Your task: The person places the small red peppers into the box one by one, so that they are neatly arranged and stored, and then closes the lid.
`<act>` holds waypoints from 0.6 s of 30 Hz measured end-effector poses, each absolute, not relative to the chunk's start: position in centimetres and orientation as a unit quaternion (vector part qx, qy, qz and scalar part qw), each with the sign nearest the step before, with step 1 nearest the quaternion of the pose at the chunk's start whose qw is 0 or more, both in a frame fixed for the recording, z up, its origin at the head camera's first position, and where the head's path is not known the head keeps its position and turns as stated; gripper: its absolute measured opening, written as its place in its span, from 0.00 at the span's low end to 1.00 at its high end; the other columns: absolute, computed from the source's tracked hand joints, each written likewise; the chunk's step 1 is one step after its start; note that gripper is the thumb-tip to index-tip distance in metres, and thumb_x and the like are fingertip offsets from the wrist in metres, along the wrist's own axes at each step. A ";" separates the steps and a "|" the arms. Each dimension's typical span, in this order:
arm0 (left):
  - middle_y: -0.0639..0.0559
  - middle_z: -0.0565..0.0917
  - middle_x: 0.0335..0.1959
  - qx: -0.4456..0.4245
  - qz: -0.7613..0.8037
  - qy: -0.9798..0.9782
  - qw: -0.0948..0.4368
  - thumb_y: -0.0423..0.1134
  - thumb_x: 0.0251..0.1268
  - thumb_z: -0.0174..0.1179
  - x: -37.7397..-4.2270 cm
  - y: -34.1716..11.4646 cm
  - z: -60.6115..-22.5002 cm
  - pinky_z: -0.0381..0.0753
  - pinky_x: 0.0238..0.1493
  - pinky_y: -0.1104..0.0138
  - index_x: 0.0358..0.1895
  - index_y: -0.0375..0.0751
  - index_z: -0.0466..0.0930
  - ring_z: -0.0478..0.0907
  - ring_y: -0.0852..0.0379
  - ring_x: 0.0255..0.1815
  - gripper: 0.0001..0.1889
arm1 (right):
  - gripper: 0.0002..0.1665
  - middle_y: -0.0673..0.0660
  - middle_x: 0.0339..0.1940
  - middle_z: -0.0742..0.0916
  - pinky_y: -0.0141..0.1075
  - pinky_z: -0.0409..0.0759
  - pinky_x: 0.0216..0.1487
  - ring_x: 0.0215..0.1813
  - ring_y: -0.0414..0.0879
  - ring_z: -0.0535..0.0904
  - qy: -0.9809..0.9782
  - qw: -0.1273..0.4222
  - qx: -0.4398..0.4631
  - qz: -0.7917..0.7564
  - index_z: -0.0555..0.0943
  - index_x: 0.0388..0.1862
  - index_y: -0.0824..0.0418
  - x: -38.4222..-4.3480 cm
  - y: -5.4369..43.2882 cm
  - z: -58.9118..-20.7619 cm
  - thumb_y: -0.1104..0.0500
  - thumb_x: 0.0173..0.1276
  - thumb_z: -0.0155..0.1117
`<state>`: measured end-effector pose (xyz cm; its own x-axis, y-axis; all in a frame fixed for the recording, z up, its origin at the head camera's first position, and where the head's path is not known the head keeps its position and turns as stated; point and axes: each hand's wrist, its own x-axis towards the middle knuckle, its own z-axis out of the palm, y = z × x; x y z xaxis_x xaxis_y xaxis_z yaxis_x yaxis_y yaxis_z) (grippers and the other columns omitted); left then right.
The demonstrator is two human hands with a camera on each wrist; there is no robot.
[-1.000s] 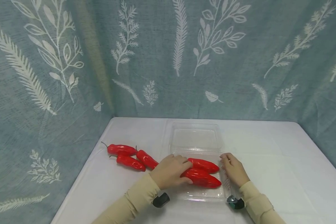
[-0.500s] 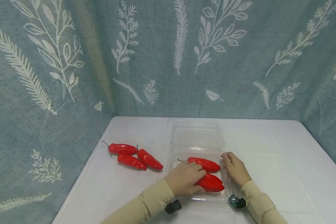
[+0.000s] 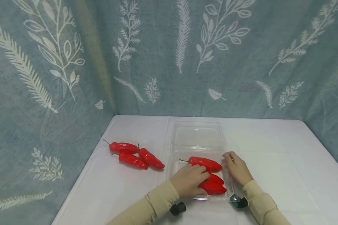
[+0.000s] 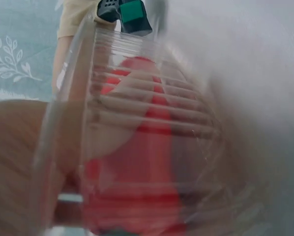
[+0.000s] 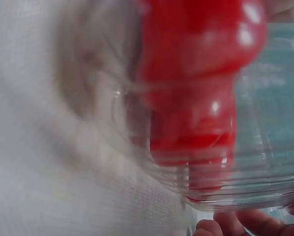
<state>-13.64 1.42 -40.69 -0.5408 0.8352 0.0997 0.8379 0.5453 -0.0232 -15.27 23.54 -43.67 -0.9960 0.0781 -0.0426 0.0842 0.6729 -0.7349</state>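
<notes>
In the head view, a clear plastic clamshell container (image 3: 182, 159) lies open on the white table. One red pepper (image 3: 205, 163) with a thin dark stem lies across its tray. Closer to the person, two more red peppers (image 3: 215, 188) lie side by side, their stem ends hidden under the left hand (image 3: 190, 181). That hand curls its fingers and thumb over the nearest pepper, inside the tray. At the tray's right wall, the right hand (image 3: 238, 168) pinches the rim. Through the clear plastic, the right wrist view shows red peppers (image 5: 191, 113) and fingers (image 5: 230, 223) at the wall.
Three red peppers (image 3: 133, 160) lie together on the left of the table (image 3: 270, 143). The container's lid (image 3: 197, 135) is folded back behind the tray. Dark wrist cameras (image 3: 178, 208) sit beneath both wrists. A blue-green leaf-patterned curtain (image 3: 163, 59) stands behind and to the left.
The left hand has moved right and toward the person with a pepper, bringing it down beside the others in the tray. The right hand stays at the rim.
</notes>
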 end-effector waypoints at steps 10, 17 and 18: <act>0.60 0.78 0.38 -0.478 -0.034 -0.877 0.028 0.56 0.51 0.69 -14.1 1.4 -41.2 0.75 0.46 0.71 0.45 0.55 0.77 0.74 0.65 0.39 0.20 | 0.20 0.62 0.44 0.82 0.53 0.73 0.58 0.48 0.55 0.75 0.912 0.007 0.043 -0.409 0.74 0.54 0.63 -15.3 23.6 -43.7 0.54 0.77 0.40; 0.61 0.76 0.35 -0.481 -0.029 -0.876 0.033 0.57 0.51 0.70 -14.2 1.4 -41.4 0.74 0.43 0.72 0.43 0.55 0.77 0.72 0.66 0.37 0.20 | 0.20 0.59 0.40 0.81 0.48 0.75 0.51 0.44 0.52 0.75 0.911 0.013 0.045 -0.410 0.74 0.54 0.63 -15.2 23.5 -43.5 0.53 0.77 0.40; 0.61 0.76 0.35 -0.481 -0.028 -0.876 0.032 0.57 0.51 0.69 -14.2 1.4 -41.4 0.74 0.43 0.72 0.44 0.55 0.77 0.72 0.65 0.37 0.20 | 0.20 0.59 0.39 0.81 0.47 0.76 0.50 0.43 0.51 0.75 0.911 0.015 0.046 -0.410 0.74 0.54 0.63 -15.2 23.5 -43.5 0.53 0.77 0.40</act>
